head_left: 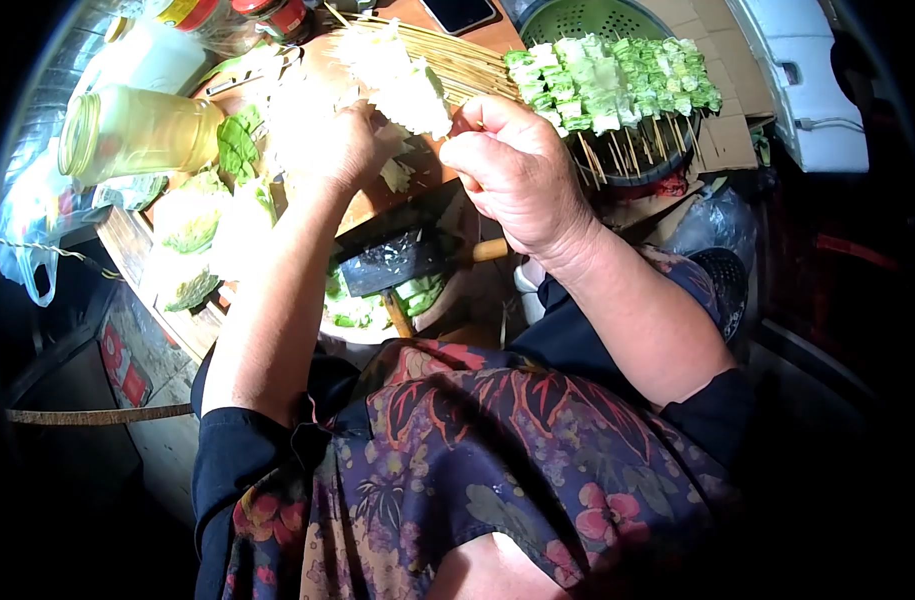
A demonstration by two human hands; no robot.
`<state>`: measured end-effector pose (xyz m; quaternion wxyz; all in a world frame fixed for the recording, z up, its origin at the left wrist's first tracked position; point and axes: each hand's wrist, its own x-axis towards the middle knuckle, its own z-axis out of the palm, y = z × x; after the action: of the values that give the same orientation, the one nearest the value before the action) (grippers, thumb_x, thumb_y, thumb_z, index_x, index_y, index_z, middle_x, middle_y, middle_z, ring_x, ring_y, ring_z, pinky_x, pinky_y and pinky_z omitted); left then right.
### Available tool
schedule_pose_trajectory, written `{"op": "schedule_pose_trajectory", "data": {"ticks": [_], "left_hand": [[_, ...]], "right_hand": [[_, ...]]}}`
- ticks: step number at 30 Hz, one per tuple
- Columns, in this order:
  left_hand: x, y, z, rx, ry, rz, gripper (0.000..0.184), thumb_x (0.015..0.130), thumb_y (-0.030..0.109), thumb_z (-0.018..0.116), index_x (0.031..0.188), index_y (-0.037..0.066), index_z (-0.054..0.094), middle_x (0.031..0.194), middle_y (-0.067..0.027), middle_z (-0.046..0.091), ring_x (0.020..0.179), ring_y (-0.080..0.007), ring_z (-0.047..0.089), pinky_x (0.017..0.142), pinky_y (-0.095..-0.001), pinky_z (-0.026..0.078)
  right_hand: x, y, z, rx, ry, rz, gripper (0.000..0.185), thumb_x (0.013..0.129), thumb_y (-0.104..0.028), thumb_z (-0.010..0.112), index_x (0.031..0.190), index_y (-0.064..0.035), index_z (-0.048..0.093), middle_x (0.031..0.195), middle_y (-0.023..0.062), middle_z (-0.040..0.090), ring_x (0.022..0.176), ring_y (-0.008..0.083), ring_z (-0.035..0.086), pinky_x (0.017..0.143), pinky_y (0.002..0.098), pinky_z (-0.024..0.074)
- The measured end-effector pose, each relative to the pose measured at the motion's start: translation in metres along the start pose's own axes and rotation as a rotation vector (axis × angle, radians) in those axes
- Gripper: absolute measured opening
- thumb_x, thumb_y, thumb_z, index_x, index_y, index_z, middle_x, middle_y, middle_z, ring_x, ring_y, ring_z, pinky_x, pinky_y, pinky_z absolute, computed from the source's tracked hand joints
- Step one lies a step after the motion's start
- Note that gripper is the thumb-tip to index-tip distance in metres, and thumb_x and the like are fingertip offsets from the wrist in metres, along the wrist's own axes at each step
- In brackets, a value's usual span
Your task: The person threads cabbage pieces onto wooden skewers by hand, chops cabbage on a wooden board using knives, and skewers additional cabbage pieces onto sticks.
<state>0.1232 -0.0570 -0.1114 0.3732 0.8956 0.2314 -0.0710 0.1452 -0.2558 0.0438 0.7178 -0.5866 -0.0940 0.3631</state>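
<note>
Head view, pale leaves (409, 92), between left hand (345, 148), right hand (509, 168)

Both arms (277, 290) reach forward, the right hand (512, 170) curled tightly, the left hand (339, 150), glare-washed, perhaps pinching.

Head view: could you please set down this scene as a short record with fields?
Left hand: at the leaf, fingers partly hidden
Right hand: pinched at the leaf's right edge; any stick inside unclear
Loose skewers: bunched behind the leaf
Filled skewers: side by side across the colander, threaded with greens
Left side: jar, cabbage pieces
Below hands: dark blade
Top edge: phone
</note>
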Motion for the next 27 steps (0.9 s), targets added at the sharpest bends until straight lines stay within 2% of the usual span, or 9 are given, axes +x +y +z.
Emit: {"op": "schedule_pose_trajectory", "data": {"ticks": [4, 7, 10, 12, 13, 17, 19, 21, 27], "left_hand": [[-0.021, 0.028, -0.010, -0.075, -0.041, -0.070, 0.036, 0.079, 0.020, 0.067, 0.107, -0.001, 0.061, 0.094, -0.0168, 0.068, 0.090, -0.0287, 0.066, 0.082, -0.0354, 0.051], [-0.018, 0.027, -0.010, -0.109, 0.035, -0.007, 0.035, 0.080, 0.019, 0.066, 0.105, -0.004, 0.059, 0.091, -0.0169, 0.068, 0.081, -0.0255, 0.067, 0.076, -0.0343, 0.053], [-0.022, 0.037, -0.029, -0.353, -0.117, -0.205, 0.030, 0.083, 0.012, 0.062, 0.106, -0.005, 0.056, 0.086, -0.0154, 0.067, 0.068, -0.0212, 0.065, 0.065, -0.0313, 0.054], [-0.025, 0.029, -0.043, -0.779, -0.120, -0.242, 0.026, 0.085, 0.005, 0.060, 0.108, -0.006, 0.054, 0.083, -0.0135, 0.067, 0.059, -0.0174, 0.061, 0.057, -0.0263, 0.051], [-0.022, 0.019, -0.046, -1.056, -0.081, -0.260, 0.021, 0.086, 0.001, 0.060, 0.105, -0.006, 0.054, 0.085, -0.0149, 0.065, 0.064, -0.0197, 0.062, 0.060, -0.0272, 0.054], [-0.034, 0.009, -0.084, -1.499, 0.206, -0.310, 0.022, 0.087, 0.001, 0.059, 0.105, -0.007, 0.051, 0.091, -0.0157, 0.061, 0.082, -0.0267, 0.065, 0.071, -0.0359, 0.060], [-0.045, 0.015, -0.101, -1.550, 0.269, -0.359, 0.017, 0.089, 0.008, 0.061, 0.104, 0.001, 0.055, 0.094, -0.0083, 0.064, 0.082, -0.0206, 0.066, 0.072, -0.0352, 0.058], [-0.060, 0.015, -0.112, -1.570, 0.317, -0.291, 0.023, 0.087, 0.003, 0.059, 0.106, -0.007, 0.051, 0.099, -0.0180, 0.064, 0.089, -0.0281, 0.067, 0.075, -0.0361, 0.060], [-0.095, 0.020, -0.125, -1.574, 0.454, -0.229, 0.023, 0.086, 0.006, 0.064, 0.106, -0.002, 0.055, 0.097, -0.0134, 0.064, 0.088, -0.0239, 0.066, 0.077, -0.0326, 0.060]], "right_hand": [[0.001, 0.000, 0.002, -0.043, 0.003, -0.005, 0.007, 0.081, -0.008, 0.058, 0.079, -0.0013, 0.057, 0.069, -0.0024, 0.055, 0.060, 0.0030, 0.047, 0.053, 0.0203, 0.0396], [0.000, 0.000, 0.001, -0.044, -0.008, 0.003, 0.008, 0.081, -0.009, 0.058, 0.078, -0.0016, 0.057, 0.068, -0.0026, 0.055, 0.060, 0.0029, 0.047, 0.052, 0.0204, 0.0392], [0.000, 0.002, 0.001, -0.035, -0.017, -0.007, 0.007, 0.081, -0.009, 0.059, 0.079, -0.0019, 0.057, 0.068, -0.0028, 0.054, 0.059, 0.0027, 0.046, 0.052, 0.0202, 0.0386], [0.000, 0.002, 0.001, -0.042, -0.026, -0.012, 0.008, 0.080, -0.010, 0.059, 0.077, -0.0021, 0.057, 0.067, -0.0025, 0.054, 0.059, 0.0031, 0.046, 0.052, 0.0208, 0.0391], [0.000, 0.003, 0.001, -0.049, -0.034, -0.016, 0.009, 0.079, -0.010, 0.060, 0.076, -0.0023, 0.057, 0.065, -0.0023, 0.054, 0.059, 0.0035, 0.047, 0.053, 0.0213, 0.0396], [-0.001, 0.008, 0.003, -0.262, -0.040, -0.032, 0.012, 0.077, -0.013, 0.061, 0.072, -0.0025, 0.057, 0.062, -0.0018, 0.054, 0.059, 0.0044, 0.047, 0.054, 0.0230, 0.0406], [-0.004, 0.008, 0.005, -0.331, -0.073, 0.002, 0.015, 0.076, -0.014, 0.062, 0.068, -0.0025, 0.057, 0.061, -0.0016, 0.054, 0.058, 0.0051, 0.047, 0.055, 0.0243, 0.0410], [-0.009, 0.004, 0.009, -0.342, -0.115, 0.010, 0.012, 0.076, -0.013, 0.061, 0.070, -0.0028, 0.057, 0.061, -0.0028, 0.053, 0.058, 0.0043, 0.046, 0.055, 0.0231, 0.0401], [-0.017, 0.012, 0.025, -0.272, -0.241, 0.006, 0.009, 0.075, -0.010, 0.061, 0.073, -0.0034, 0.055, 0.065, -0.0036, 0.051, 0.061, 0.0026, 0.046, 0.057, 0.0208, 0.0399]]}}
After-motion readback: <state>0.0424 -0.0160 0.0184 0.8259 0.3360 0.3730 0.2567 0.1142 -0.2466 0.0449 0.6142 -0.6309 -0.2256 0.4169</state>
